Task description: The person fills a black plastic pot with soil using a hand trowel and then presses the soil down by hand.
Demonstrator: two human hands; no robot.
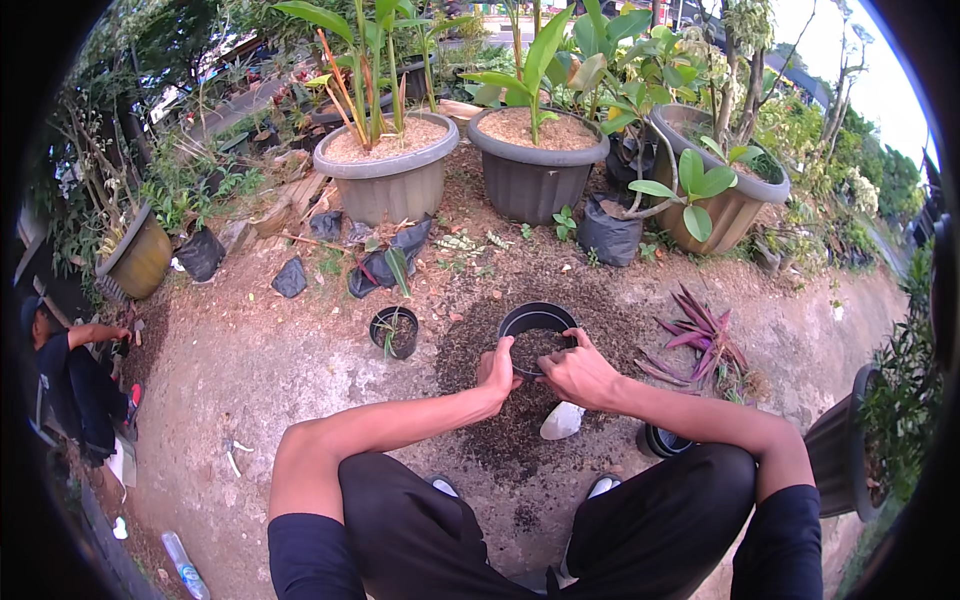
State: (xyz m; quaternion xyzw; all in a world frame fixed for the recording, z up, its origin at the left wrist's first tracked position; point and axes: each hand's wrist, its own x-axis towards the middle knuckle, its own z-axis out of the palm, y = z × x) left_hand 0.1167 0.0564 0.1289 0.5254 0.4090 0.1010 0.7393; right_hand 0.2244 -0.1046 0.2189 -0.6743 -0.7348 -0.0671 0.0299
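Note:
A small black plastic pot [537, 318] partly filled with dark soil stands on the ground in front of me, in a patch of spilled soil [480, 350]. My left hand [496, 368] rests on the pot's near left rim with fingers curled over it. My right hand [577, 372] grips the near right rim, thumb on the edge. I am squatting, knees in black trousers at the bottom of the view.
Another small black pot [394, 331] with a seedling stands to the left. Purple-leaved cuttings [703, 343] lie right. Large potted plants [385, 170] [535, 160] [720, 190] line the back. A white object [561, 421] lies near my feet. A person [70, 375] crouches far left.

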